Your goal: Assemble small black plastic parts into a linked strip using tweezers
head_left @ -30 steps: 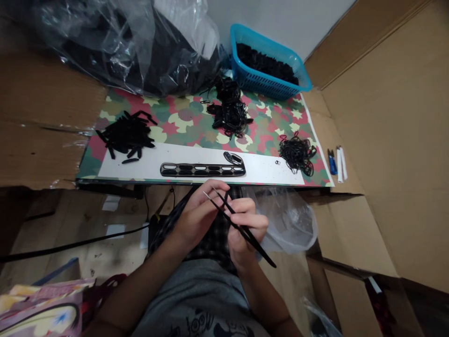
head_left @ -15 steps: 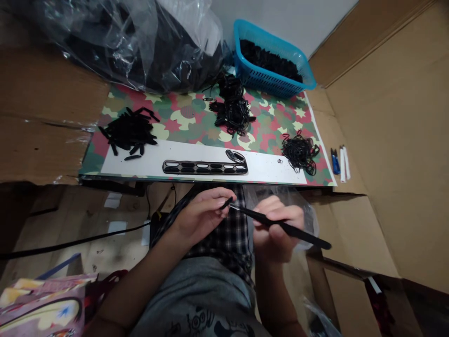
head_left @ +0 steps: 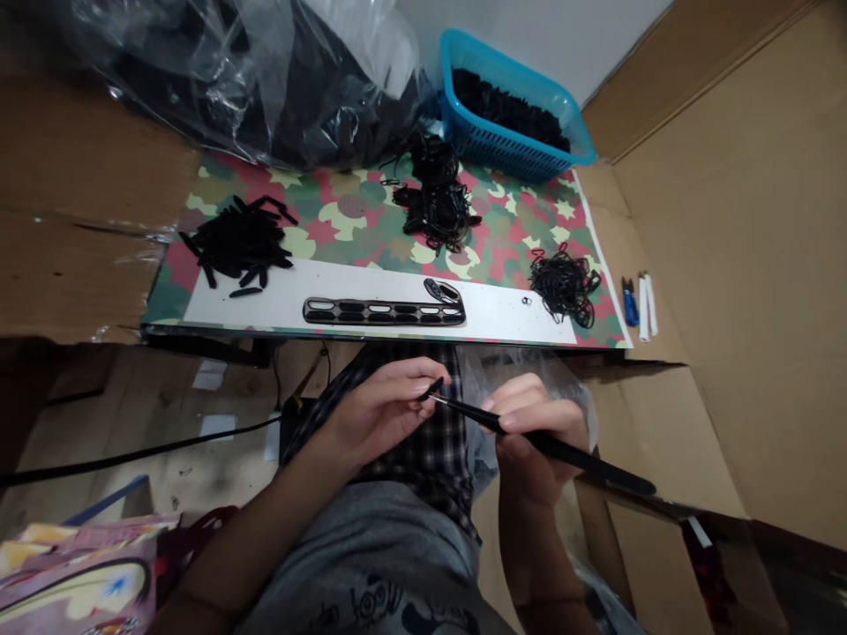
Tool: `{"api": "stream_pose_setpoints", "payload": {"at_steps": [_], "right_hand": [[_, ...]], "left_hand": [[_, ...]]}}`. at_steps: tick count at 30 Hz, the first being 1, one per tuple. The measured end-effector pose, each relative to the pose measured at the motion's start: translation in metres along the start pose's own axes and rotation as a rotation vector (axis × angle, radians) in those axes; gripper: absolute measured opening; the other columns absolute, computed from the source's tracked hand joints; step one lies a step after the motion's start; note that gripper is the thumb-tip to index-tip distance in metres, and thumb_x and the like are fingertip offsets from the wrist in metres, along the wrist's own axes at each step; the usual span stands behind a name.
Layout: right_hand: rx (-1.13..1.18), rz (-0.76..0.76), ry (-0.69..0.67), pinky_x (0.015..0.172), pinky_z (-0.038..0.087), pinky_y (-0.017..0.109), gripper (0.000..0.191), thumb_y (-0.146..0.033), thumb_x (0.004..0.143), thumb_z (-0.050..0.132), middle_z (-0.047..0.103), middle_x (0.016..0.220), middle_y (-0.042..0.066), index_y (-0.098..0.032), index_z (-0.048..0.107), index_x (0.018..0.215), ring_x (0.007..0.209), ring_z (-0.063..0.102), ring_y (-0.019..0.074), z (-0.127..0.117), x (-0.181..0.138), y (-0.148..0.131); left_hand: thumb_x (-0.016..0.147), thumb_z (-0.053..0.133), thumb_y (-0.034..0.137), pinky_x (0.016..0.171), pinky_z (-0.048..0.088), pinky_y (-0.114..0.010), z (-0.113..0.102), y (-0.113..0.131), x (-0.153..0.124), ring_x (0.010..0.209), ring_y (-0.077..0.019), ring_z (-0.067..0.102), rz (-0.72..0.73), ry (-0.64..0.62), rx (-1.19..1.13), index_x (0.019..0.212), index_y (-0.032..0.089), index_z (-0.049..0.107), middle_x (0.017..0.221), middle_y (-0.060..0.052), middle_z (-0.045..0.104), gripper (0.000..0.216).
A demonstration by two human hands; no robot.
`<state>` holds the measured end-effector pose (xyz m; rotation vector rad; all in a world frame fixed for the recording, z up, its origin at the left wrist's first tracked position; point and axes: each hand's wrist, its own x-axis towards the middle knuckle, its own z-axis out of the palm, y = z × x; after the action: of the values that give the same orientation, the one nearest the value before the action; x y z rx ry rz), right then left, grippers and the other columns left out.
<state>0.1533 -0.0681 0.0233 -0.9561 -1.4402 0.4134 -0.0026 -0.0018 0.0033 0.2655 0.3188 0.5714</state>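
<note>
My left hand (head_left: 390, 406) pinches a small, slim black piece (head_left: 431, 389) between thumb and fingers, above my lap. My right hand (head_left: 539, 428) grips black tweezers (head_left: 588, 459), whose metal tips meet the lower side of that piece. On the white strip (head_left: 251, 304) of the table lies a long black frame (head_left: 384, 312) with oval slots, some dark and some showing white. A pointed black part rests at its right end. At the left is a heap of slim black pieces (head_left: 238, 238); at the right, a pile of thin black loops (head_left: 565, 287).
Another tangle of black loops and pieces (head_left: 440, 212) sits mid-table. Behind it stand a blue basket (head_left: 516, 159) of black parts and a large clear plastic bag (head_left: 265, 97). Blue snips (head_left: 629, 302) and white sticks (head_left: 647, 307) lie on the right. Cardboard (head_left: 741, 220) walls both sides.
My right hand has shifted slightly right and the tweezers' rear end has swung down and to the right. The left hand still pinches the black piece. The view has moved a little.
</note>
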Motion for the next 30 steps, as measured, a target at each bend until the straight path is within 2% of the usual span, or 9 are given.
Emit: {"api": "stream_pose_setpoints", "payload": {"at_steps": [7,12,15,17,22,26,30], "right_hand": [[0.008,0.010,-0.038,0.058,0.045,0.037,0.004,-0.024,0.093,0.064,0.064,0.071,0.000,-0.021,0.065,0.096,0.069,0.061,0.0214,-0.003,0.001,-0.001],[0.009,0.065,-0.069,0.058,0.048,0.039,0.005,-0.026,0.092,0.063,0.066,0.071,0.000,-0.024,0.065,0.096,0.069,0.063,0.0231,-0.005,0.003,-0.001],[0.066,0.099,-0.049,0.058,0.049,0.038,0.006,-0.024,0.090,0.064,0.066,0.068,0.000,-0.024,0.066,0.096,0.066,0.063,0.0231,-0.002,0.002,0.002],[0.146,0.126,0.018,0.054,0.047,0.035,0.008,-0.021,0.087,0.064,0.065,0.065,-0.001,-0.024,0.066,0.094,0.060,0.060,0.0207,0.004,0.002,0.005],[0.422,0.367,0.277,0.044,0.034,0.024,0.008,-0.017,0.074,0.058,0.053,0.047,-0.007,-0.025,0.062,0.075,0.039,0.038,0.0130,0.025,0.003,0.013],[0.666,0.619,0.312,0.043,0.033,0.020,0.005,-0.021,0.070,0.058,0.043,0.041,-0.008,-0.024,0.057,0.066,0.038,0.028,0.0110,0.036,0.002,0.017],[0.796,0.774,0.327,0.041,0.032,0.017,0.007,-0.024,0.068,0.060,0.037,0.041,-0.009,-0.024,0.055,0.064,0.040,0.021,0.0111,0.041,-0.004,0.021]], "left_hand": [[0.065,0.087,0.026,0.055,0.043,-0.011,-0.002,0.001,0.001,0.057,-0.0050,0.046,-0.012,-0.008,0.008,0.075,0.009,0.075,0.061,0.000,0.053,0.023],[0.066,0.087,0.026,0.057,0.044,-0.010,-0.004,0.001,0.001,0.057,-0.0044,0.048,-0.039,-0.030,-0.005,0.076,0.008,0.075,0.062,0.000,0.055,0.024],[0.065,0.087,0.025,0.057,0.044,-0.011,-0.005,-0.001,0.002,0.057,-0.0041,0.048,-0.061,-0.032,-0.030,0.077,0.007,0.075,0.063,0.000,0.056,0.024],[0.063,0.087,0.024,0.058,0.045,-0.012,-0.006,-0.002,0.002,0.057,-0.0041,0.048,-0.072,-0.037,-0.045,0.076,0.007,0.075,0.063,-0.001,0.056,0.025],[0.060,0.087,0.028,0.056,0.042,-0.013,-0.006,-0.008,0.003,0.055,-0.0053,0.047,-0.073,-0.063,-0.040,0.075,0.008,0.075,0.057,0.000,0.053,0.028],[0.061,0.086,0.029,0.054,0.038,-0.014,-0.002,-0.009,0.002,0.054,-0.0062,0.046,-0.026,-0.073,-0.009,0.071,0.010,0.073,0.056,0.000,0.054,0.025],[0.065,0.084,0.029,0.056,0.039,-0.017,0.004,-0.007,-0.002,0.056,-0.0093,0.049,0.078,-0.050,0.051,0.070,0.011,0.072,0.055,-0.001,0.056,0.022]]}}
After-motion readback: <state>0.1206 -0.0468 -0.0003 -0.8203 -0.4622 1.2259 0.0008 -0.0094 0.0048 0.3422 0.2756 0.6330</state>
